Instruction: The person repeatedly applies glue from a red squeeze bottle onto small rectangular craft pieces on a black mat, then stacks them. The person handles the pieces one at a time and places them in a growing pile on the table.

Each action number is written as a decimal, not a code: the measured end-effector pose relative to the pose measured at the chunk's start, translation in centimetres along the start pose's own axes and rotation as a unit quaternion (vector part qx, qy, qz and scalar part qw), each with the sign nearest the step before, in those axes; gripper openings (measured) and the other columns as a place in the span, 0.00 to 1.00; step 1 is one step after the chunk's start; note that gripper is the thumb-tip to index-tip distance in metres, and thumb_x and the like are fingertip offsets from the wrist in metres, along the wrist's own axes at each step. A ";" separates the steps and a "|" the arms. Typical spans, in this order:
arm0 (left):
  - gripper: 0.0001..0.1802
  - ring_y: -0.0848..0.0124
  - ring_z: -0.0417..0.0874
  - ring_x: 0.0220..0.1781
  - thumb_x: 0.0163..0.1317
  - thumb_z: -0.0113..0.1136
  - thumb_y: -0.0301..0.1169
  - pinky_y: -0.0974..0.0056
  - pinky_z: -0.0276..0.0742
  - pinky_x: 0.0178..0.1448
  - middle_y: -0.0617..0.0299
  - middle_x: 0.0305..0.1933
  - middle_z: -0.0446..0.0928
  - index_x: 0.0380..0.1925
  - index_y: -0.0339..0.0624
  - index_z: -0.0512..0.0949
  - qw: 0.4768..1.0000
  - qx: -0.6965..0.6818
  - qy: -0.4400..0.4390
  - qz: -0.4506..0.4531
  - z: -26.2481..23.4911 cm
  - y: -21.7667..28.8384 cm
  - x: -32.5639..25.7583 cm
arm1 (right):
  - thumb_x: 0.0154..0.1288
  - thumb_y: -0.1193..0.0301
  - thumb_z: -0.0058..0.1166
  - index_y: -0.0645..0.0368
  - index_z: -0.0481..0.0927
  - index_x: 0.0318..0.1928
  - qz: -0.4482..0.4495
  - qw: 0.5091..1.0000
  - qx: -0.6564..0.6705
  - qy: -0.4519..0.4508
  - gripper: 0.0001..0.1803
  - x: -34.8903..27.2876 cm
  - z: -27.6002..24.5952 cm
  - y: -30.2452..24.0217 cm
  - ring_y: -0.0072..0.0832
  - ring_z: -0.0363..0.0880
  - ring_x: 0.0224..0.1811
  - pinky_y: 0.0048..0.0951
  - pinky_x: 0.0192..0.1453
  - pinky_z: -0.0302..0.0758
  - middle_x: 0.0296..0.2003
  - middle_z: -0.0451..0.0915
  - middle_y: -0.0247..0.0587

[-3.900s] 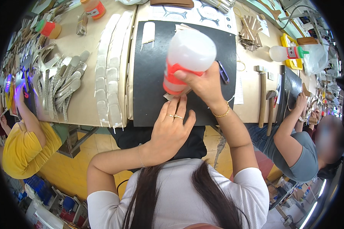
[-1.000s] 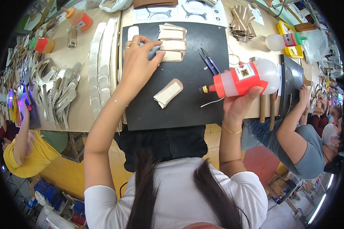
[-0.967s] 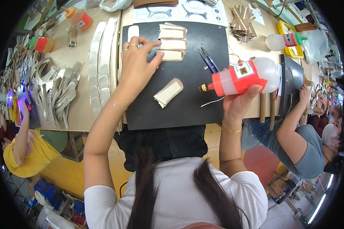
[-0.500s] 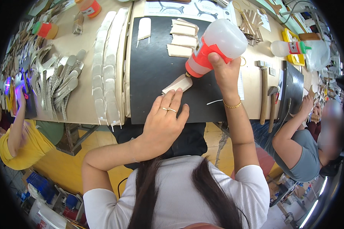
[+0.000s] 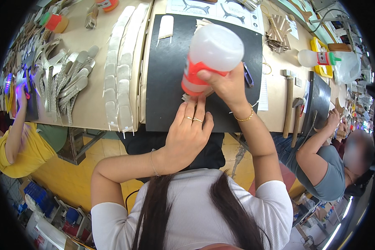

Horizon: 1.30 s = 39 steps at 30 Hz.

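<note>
My right hand (image 5: 227,85) grips a translucent squeeze bottle (image 5: 216,48) with a red label, tilted nozzle-down over the black mat (image 5: 162,83). Under its tip lies a pale, flat piece (image 5: 185,98), mostly covered by the bottle and my fingers. My left hand (image 5: 189,135) rests its outstretched fingertips on that piece, holding it against the mat. Farther back, a similar cream piece (image 5: 166,27) with thin white ends lies alone. More cream pieces (image 5: 203,23) peek out from behind the bottle. A dark blue tool (image 5: 248,76) shows beside my right hand.
Rows of pale curved pieces (image 5: 123,79) and a heap of braided straps (image 5: 71,79) lie to the left. Two hammers (image 5: 290,96) and another squeeze bottle (image 5: 314,58) are to the right. Co-workers sit on both sides, one in a yellow shirt (image 5: 21,152).
The bottle has moved left and now stands more upright, its tip over the piece's left end near my left fingertips. My view has shifted slightly, and the blue tool has come into sight.
</note>
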State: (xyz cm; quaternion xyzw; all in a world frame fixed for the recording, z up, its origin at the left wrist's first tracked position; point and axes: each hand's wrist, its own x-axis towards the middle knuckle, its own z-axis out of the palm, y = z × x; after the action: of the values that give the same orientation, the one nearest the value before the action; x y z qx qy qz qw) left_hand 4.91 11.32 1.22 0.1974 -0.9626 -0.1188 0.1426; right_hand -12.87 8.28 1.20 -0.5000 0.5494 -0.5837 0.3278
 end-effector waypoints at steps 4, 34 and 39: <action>0.17 0.45 0.74 0.60 0.54 0.61 0.30 0.48 0.72 0.64 0.33 0.61 0.70 0.44 0.33 0.80 1.000 0.009 -0.014 0.003 -0.1 -0.1 0.1 | 0.52 0.63 0.75 0.66 0.83 0.46 -0.011 1.000 0.023 0.012 0.25 -0.1 0.4 0.0 0.26 0.86 0.42 0.30 0.48 0.81 0.40 0.87 0.42; 0.19 0.58 0.74 0.48 0.52 0.72 0.30 0.57 0.67 0.56 0.58 0.43 0.74 0.45 0.46 0.81 0.962 -0.215 -0.009 -0.166 -1.6 -7.1 4.0 | 0.45 0.35 0.68 0.65 0.58 0.67 0.023 0.960 0.007 0.278 0.61 -8.0 -4.7 2.6 0.46 0.79 0.56 0.47 0.58 0.82 0.59 0.71 0.56; 0.17 0.59 0.75 0.51 0.54 0.70 0.30 0.57 0.67 0.57 0.58 0.44 0.75 0.45 0.46 0.81 0.941 -0.260 -0.046 -0.211 -0.8 -8.3 3.8 | 0.42 0.35 0.69 0.63 0.57 0.68 0.034 0.956 0.033 0.290 0.62 -8.4 -4.0 3.0 0.48 0.79 0.56 0.51 0.58 0.82 0.60 0.71 0.55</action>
State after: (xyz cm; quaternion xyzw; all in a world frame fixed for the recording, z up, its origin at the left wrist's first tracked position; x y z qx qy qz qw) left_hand 4.66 2.19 0.49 0.3466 -0.8397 -0.4018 0.1160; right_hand -14.72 16.82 -3.16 -0.2793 0.6175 -0.7102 0.1904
